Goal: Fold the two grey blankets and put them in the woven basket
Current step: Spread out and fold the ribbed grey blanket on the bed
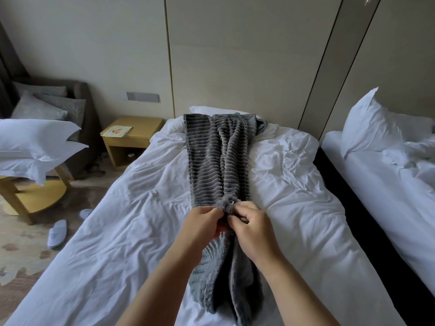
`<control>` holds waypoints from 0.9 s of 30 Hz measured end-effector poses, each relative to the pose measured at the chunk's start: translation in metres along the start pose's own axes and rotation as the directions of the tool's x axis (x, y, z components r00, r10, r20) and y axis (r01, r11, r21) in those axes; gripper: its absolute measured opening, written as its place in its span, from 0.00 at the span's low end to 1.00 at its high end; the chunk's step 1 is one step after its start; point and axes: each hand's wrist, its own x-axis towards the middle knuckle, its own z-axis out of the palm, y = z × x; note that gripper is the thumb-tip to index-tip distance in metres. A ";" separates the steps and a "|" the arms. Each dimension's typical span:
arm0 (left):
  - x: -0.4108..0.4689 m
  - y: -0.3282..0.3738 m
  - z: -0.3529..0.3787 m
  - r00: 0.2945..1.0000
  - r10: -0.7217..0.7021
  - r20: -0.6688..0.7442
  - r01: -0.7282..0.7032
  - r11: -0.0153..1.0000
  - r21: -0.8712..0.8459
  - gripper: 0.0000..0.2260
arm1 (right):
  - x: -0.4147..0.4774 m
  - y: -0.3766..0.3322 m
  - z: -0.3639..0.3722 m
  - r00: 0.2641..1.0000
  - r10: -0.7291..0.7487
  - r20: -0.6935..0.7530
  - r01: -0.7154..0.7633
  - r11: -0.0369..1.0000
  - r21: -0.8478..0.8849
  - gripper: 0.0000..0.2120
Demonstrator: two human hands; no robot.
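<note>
Slippers (pixel 56 233): white pair on the floor, left of the bed.
Nightstand (pixel 131 137): wooden, by the bed's head, with a card (pixel 117 131) on top.
Bed (pixel 106 243): rumpled white sheet.
Left hand (pixel 202 223): fingers curled, pinching the blanket's bunched edge.
Grey blanket (pixel 220 161): ribbed, stretched lengthwise along the bed's middle, apparently doubled over.
Right hand (pixel 253 229): pinching the same bunch, just beside the other hand.
Second bed (pixel 388 196): far right, with a white pillow (pixel 367 123).

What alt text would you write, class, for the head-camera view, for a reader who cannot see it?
A person's left hand and right hand pinch a bunched fold of a grey ribbed blanket lying in a long strip down a bed's rumpled white duvet. A wooden nightstand stands left of the bed, a second bed to its right.
</note>
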 end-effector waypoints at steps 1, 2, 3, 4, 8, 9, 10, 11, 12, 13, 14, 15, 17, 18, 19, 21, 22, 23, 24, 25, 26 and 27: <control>0.000 -0.001 0.000 1.000 0.003 0.003 -0.003 1.000 -0.006 0.15 | 0.000 0.001 0.001 1.000 -0.003 0.007 0.003 0.999 -0.038 0.07; 0.000 -0.002 0.000 1.000 0.003 0.002 -0.003 1.000 -0.016 0.16 | 0.000 0.003 0.001 1.000 -0.008 0.007 0.008 0.997 -0.076 0.09; 0.001 -0.003 0.001 1.000 -0.002 -0.002 0.002 1.000 -0.027 0.16 | 0.001 0.004 0.001 1.000 -0.017 0.005 0.018 0.994 -0.106 0.10; 0.001 -0.004 0.002 1.000 -0.011 -0.007 0.011 0.999 -0.036 0.16 | 0.001 0.005 0.001 0.999 -0.032 0.001 0.032 0.991 -0.128 0.11; 0.003 -0.005 0.003 0.999 -0.043 -0.026 0.040 0.995 -0.096 0.15 | -0.001 0.007 -0.002 0.994 -0.105 0.043 0.111 0.979 -0.172 0.13; 0.003 -0.006 0.002 0.999 -0.044 -0.027 0.041 0.996 -0.085 0.18 | -0.001 0.007 -0.003 0.989 -0.124 0.075 0.135 0.974 -0.179 0.14; 0.003 -0.007 0.000 0.999 -0.030 -0.024 0.029 0.999 -0.043 0.21 | -0.002 0.008 -0.003 0.984 -0.150 0.101 0.166 0.970 -0.179 0.14; 0.003 -0.008 -0.001 1.000 -0.004 -0.017 0.004 1.000 0.011 0.23 | -0.003 0.008 -0.002 0.977 -0.183 0.106 0.199 0.965 -0.169 0.14; 0.003 -0.008 -0.001 1.000 0.023 -0.012 -0.022 0.998 0.054 0.23 | -0.005 0.009 -0.001 0.973 -0.214 0.089 0.225 0.963 -0.147 0.14; 0.004 -0.009 -0.002 0.999 0.041 -0.015 -0.039 0.996 0.076 0.20 | -0.007 0.011 0.000 0.973 -0.226 0.051 0.231 0.966 -0.117 0.15; 0.004 -0.008 -0.002 0.999 0.040 -0.026 -0.038 0.996 0.076 0.17 | -0.009 0.014 0.003 0.976 -0.216 0.011 0.216 0.973 -0.078 0.17; 0.006 -0.007 -0.003 0.999 0.025 -0.039 -0.023 0.997 0.068 0.14 | -0.010 0.017 0.006 0.982 -0.190 -0.019 0.189 0.981 -0.049 0.19; 0.004 -0.002 -0.002 0.998 -0.063 -0.022 0.062 0.998 -0.004 0.13 | -0.011 0.025 0.017 0.986 -0.158 -0.051 0.157 0.987 -0.027 0.20; 0.003 0.000 -0.003 0.993 -0.115 0.032 0.118 0.988 -0.105 0.13 | -0.010 0.029 0.024 0.983 -0.164 -0.079 0.163 0.986 -0.027 0.19; 0.003 0.003 -0.004 0.977 -0.168 0.132 0.198 0.944 -0.264 0.13 | -0.008 0.035 0.030 0.978 -0.175 -0.117 0.173 0.985 -0.026 0.18; 0.004 0.011 -0.012 0.936 -0.162 0.313 0.328 0.725 -0.605 0.12 | -0.002 0.054 0.039 0.981 -0.113 -0.161 0.109 0.993 -0.035 0.14; 0.007 0.014 -0.021 0.936 -0.113 0.332 0.326 0.631 -0.704 0.12 | 0.001 0.067 0.040 0.987 -0.025 -0.157 0.013 0.997 -0.077 0.11; 0.012 0.016 -0.033 0.947 -0.062 0.315 0.293 0.572 -0.766 0.12 | 0.003 0.083 0.038 0.986 0.076 -0.146 -0.103 0.978 -0.181 0.07; 0.017 0.018 -0.047 0.956 -0.003 0.292 0.251 0.522 -0.816 0.12 | 0.003 0.100 0.034 0.973 0.188 -0.134 -0.221 0.924 -0.312 0.05; 0.024 0.018 -0.064 0.965 0.046 0.257 0.207 0.464 -0.861 0.12 | 0.002 0.116 0.027 0.949 0.280 -0.145 -0.315 0.854 -0.414 0.07; 0.029 0.017 -0.082 0.974 0.083 0.210 0.159 0.412 -0.897 0.11 | 0.000 0.129 0.017 0.924 0.341 -0.170 -0.381 0.794 -0.474 0.09; 0.034 0.014 -0.101 0.986 0.085 0.142 0.101 0.373 -0.922 0.10 | -0.003 0.143 0.005 0.908 0.368 -0.201 -0.418 0.752 -0.509 0.10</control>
